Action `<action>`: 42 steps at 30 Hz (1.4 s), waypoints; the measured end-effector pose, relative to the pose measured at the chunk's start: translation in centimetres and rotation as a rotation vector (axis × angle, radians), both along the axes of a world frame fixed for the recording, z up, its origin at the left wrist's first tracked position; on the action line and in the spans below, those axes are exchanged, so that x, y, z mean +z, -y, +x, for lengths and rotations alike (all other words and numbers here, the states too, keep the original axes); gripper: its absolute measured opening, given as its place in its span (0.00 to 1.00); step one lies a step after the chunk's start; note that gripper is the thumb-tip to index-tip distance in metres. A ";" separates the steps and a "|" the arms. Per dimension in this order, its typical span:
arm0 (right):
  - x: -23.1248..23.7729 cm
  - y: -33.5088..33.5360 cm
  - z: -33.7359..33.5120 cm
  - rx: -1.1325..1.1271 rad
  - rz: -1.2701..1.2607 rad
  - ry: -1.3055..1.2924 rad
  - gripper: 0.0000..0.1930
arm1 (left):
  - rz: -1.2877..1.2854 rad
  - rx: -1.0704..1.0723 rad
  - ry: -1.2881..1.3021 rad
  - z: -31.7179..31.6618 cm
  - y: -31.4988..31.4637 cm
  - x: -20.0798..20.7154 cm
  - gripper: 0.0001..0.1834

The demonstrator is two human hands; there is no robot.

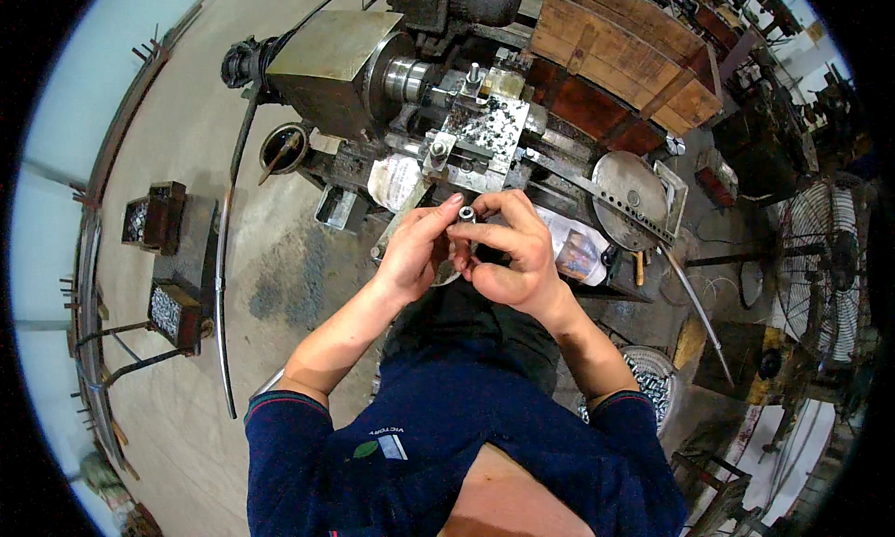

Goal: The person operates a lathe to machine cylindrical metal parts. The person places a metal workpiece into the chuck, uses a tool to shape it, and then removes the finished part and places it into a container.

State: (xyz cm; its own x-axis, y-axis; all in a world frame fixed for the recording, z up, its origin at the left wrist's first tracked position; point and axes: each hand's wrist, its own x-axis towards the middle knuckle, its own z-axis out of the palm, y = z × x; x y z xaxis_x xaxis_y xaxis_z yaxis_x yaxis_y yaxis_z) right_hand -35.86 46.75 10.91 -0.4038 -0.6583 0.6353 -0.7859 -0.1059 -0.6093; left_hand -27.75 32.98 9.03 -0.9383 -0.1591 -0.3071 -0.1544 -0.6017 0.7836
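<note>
My left hand (416,252) and my right hand (518,257) meet in front of the small lathe. Between their fingertips stands a small metal bushing (467,215), a short shiny cylinder with a dark hole in its upper end. The right thumb and fingers curl round it, while the left thumb and fingers press at its other side. Its lower part is hidden by the fingers. Just beyond the hands lies the lathe's cross slide (494,127), strewn with metal chips and carrying upright clamping bolts. The spindle (407,78) is at its left.
A long perforated lever (597,196) reaches right over a round metal plate (626,178). A wooden crate (625,48) stands behind. At left are boxes of small parts (175,313); beside my right elbow, a basket of metal pieces (655,388). A fan (820,267) stands far right.
</note>
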 end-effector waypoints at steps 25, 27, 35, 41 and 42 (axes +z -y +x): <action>-1.5 -0.9 -1.1 0.121 -0.009 0.265 0.19 | 0.023 -0.024 -0.018 -0.2 -0.4 -0.2 0.24; -1.6 -1.1 -1.1 0.132 0.001 0.317 0.20 | 0.023 -0.025 -0.011 -0.2 -0.4 -0.2 0.24; -1.9 -1.4 -1.1 0.150 0.018 0.433 0.21 | -0.004 -0.050 0.000 -0.2 -0.6 0.0 0.24; -1.7 -1.2 -1.1 0.115 -0.019 0.288 0.20 | 0.014 -0.019 -0.021 -0.3 -0.5 -0.3 0.23; -1.7 -1.3 -1.1 0.100 -0.012 0.255 0.20 | 0.007 -0.025 -0.025 -0.3 -0.5 -0.3 0.22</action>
State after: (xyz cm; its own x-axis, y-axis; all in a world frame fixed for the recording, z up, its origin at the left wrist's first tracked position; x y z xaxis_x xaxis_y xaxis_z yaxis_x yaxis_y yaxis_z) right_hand -36.94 48.00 9.24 -0.4854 -0.6962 0.5289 -0.5921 -0.1833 -0.7847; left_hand -28.09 33.51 8.73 -0.9494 -0.1338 -0.2842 -0.1495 -0.6033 0.7834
